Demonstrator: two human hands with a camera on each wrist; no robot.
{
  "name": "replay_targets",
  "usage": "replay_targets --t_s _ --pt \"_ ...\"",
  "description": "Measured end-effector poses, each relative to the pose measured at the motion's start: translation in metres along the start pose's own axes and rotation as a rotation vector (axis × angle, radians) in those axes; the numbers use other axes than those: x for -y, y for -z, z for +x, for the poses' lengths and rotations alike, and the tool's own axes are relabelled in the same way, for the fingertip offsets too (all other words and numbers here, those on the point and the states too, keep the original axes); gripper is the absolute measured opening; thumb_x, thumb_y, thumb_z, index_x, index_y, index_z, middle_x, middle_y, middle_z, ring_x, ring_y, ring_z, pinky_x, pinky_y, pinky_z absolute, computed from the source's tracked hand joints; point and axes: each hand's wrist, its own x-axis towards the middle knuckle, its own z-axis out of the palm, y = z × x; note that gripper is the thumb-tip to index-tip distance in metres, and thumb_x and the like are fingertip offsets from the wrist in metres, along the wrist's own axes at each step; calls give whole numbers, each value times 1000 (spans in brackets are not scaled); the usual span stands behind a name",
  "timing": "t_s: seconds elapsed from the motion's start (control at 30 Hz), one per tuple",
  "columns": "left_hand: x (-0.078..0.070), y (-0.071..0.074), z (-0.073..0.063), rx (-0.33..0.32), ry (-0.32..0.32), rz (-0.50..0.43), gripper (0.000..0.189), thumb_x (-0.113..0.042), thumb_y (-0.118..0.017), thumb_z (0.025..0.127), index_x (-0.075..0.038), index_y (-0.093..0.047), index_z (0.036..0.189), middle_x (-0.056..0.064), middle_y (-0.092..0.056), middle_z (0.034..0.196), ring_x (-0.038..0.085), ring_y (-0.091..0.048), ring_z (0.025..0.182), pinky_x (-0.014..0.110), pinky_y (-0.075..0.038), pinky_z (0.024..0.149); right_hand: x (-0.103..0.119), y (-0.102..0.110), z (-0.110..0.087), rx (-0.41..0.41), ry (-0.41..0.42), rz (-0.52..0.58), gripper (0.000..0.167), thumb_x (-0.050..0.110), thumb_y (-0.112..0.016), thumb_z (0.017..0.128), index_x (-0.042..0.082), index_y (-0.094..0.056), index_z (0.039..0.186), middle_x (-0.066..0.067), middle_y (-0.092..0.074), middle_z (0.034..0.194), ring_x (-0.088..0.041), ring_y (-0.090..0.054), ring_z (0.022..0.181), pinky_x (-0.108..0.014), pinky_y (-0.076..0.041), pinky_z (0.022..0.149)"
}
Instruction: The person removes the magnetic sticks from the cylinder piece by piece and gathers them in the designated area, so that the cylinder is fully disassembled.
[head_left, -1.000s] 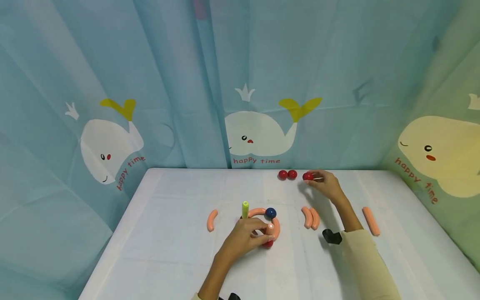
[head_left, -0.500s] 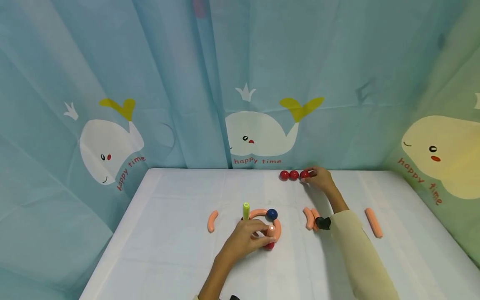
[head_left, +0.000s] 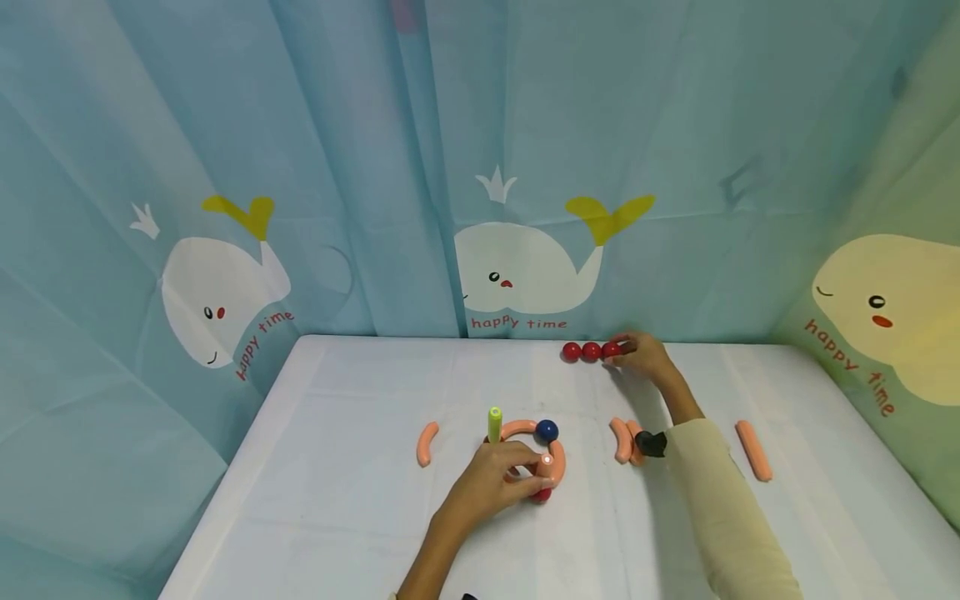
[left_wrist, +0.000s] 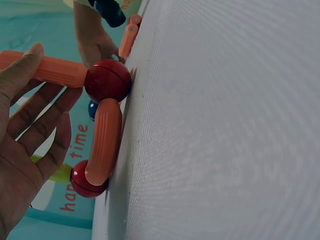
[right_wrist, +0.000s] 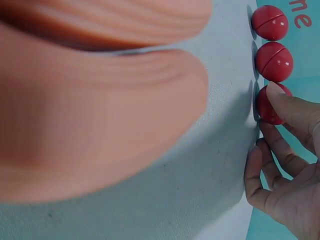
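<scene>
My left hand (head_left: 487,479) pinches an upright orange rod (left_wrist: 62,71) between thumb and fingers. The rod's lower end meets a red ball (left_wrist: 107,82), which is joined to a curved orange rod (left_wrist: 105,142) lying on the table. That curve leads to a second red ball (left_wrist: 86,181) with a lime-green rod (head_left: 495,425) standing on it. More curved rods (head_left: 557,462) and a blue ball (head_left: 547,431) continue the ring. At the back, my right hand (head_left: 647,357) holds a red ball (right_wrist: 266,107) by thumb and finger, at the right end of a row of three.
Two curved orange rods (head_left: 622,442) lie side by side below the right forearm, partly covered by the black wrist camera. A straight orange rod (head_left: 753,450) lies at the right, a curved one (head_left: 427,443) at the left. A whale-print curtain (head_left: 375,167) stands behind the white table (head_left: 337,517).
My right hand has moved left with its red ball, bringing it up to the other two red balls. The left hand keeps its grip on the upright rod.
</scene>
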Motion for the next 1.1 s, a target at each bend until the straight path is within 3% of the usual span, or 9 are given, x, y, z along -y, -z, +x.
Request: replay_targets --t_s 0.23,0.53,0.7,0.8,0.97,1.1 --pt "-1 -1 0 -10 -44 25 16 -31 -73 88 -17 -73 95 -9 -72 92 -1 -62 84 12 -51 71 0 7 -7 17 5 18 49 11 -66 90 -11 -50 131 -35 -57 124 -46 -55 114 -52 -47 95" --pt "-5 0 1 7 -39 -40 10 -27 -72 89 -17 -71 91 -6 -73 91 -5 -63 86 11 -52 70 3 17 -13 82 -41 34 59 15 -65 93 -14 -40 138 -36 -52 130 -46 -52 119 -51 -45 99" --pt "-4 0 0 50 -10 -3 11 -29 -70 91 -18 -71 90 -9 -72 91 -8 -63 85 11 -52 72 5 28 -20 134 -65 54 65 18 -62 94 -15 -33 142 -37 -46 136 -46 -50 123 -47 -48 97" --pt "-3 1 -1 88 34 64 14 -32 -72 89 -18 -72 92 -12 -71 90 -7 -62 83 9 -50 73 13 35 -30 166 -59 99 65 21 -58 97 -14 -29 144 -40 -38 141 -48 -46 128 -51 -47 101" --pt "0 0 -2 125 88 173 20 -34 -77 84 -19 -74 96 -13 -71 91 -3 -62 85 12 -49 77 40 44 -60 156 71 84 56 26 -54 101 -9 -39 141 -36 -44 139 -48 -50 124 -54 -48 97" --pt "-2 -2 -4 121 122 243 25 -38 -78 82 -19 -75 98 -10 -69 95 1 -62 92 16 -49 82 64 38 -91 98 267 44 42 26 -57 100 -1 -55 132 -23 -61 125 -38 -61 112 -42 -54 88"
